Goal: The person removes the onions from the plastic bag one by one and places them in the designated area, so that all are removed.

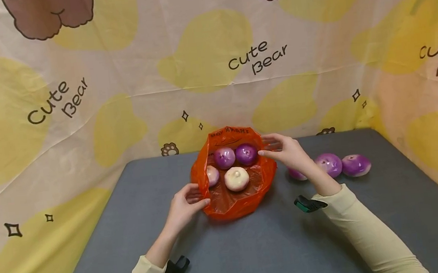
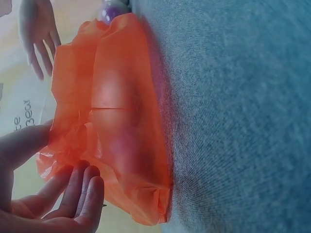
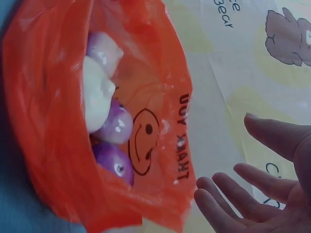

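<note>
An orange-red plastic bag (image 1: 237, 205) lies on the table with its mouth spread toward me. Inside show glossy purple-and-white onions: two purple ones (image 1: 246, 154) at the back, a pale one (image 1: 237, 179) in front, and another (image 1: 213, 176) partly hidden by the left side. My left hand (image 1: 186, 204) holds the left rim, thumb at the mouth and fingers along the outside. By the right rim is my right hand (image 1: 289, 150), fingers extended and holding nothing. In the right wrist view those fingertips (image 3: 204, 194) lie close to the bag; contact cannot be told.
Right of the bag, more onions (image 1: 329, 165) stand in a row on the grey table (image 1: 248, 258), one partly behind my right wrist. A printed cloth (image 1: 202, 58) hangs behind and at the sides. Dark devices (image 1: 309, 203) are strapped at both wrists.
</note>
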Demonstrator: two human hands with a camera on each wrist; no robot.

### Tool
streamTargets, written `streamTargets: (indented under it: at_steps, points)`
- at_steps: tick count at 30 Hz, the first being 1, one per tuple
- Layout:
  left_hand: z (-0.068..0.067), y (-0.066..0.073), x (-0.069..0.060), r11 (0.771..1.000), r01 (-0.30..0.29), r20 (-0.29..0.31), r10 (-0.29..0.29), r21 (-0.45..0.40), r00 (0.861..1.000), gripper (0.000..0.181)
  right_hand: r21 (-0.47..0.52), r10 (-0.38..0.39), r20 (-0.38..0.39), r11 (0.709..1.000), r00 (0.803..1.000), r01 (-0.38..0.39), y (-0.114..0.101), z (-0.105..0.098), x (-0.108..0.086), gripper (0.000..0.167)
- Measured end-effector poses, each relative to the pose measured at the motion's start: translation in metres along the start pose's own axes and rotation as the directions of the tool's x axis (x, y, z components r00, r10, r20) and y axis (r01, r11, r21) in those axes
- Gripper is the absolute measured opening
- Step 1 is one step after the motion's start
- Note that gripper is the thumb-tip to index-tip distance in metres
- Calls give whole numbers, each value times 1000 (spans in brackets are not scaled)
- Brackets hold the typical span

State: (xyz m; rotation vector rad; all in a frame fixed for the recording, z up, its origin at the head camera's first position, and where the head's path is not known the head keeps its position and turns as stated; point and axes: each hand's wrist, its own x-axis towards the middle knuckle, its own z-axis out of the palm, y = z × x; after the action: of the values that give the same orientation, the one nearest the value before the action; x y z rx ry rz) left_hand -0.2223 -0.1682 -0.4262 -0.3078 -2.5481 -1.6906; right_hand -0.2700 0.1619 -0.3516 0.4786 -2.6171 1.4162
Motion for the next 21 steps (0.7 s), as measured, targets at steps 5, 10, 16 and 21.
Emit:
streamTargets:
  at_steps: [5, 10, 16, 21]
  points:
    - [-1, 0, -1, 1000, -6, 1, 6, 4, 1000, 43, 10, -27, 29, 1000, 999, 27, -3, 10, 13, 52]
    - [-3, 1, -4, 1000, 8, 5, -8, 7, 1000, 43, 0, 5, 80, 1000, 997, -5, -3, 20, 25, 52]
    - [-4, 2, -5, 1000, 23, 12, -23, 8, 1000, 45, 9, 43, 153, 999, 987, -45, -5, 31, 37, 53]
    - [-5, 14, -10, 1000, 25, 42, -25, 7, 999, 46, 20, 80, 207, 996, 975, -86, -2, 43, 43, 56]
